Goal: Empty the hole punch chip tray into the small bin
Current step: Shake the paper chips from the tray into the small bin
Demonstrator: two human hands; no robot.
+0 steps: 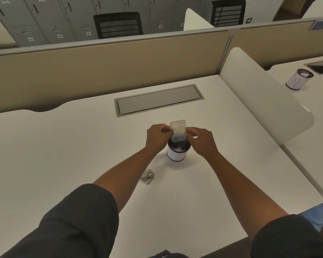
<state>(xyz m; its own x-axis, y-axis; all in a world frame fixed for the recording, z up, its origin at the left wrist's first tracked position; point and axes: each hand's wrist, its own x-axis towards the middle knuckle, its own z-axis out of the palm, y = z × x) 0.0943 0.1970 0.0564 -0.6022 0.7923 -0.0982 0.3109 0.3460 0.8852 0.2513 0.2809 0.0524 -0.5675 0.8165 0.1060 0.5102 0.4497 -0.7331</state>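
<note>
Punch lies beside bin, under left forearm.

Desk: white, flat.
Cable lid: grey, set into the desk.
Wall panel: tan, behind the desk.
Chairs: two, black.
Other cup: on the next desk.
Lockers: grey, far back.

Both arms reach forward, bare from dark rolled sleeves, converging toward the middle of the desk. The left hand and right hand face each other, fingertips pinched on opposite edges of the tray.
</note>
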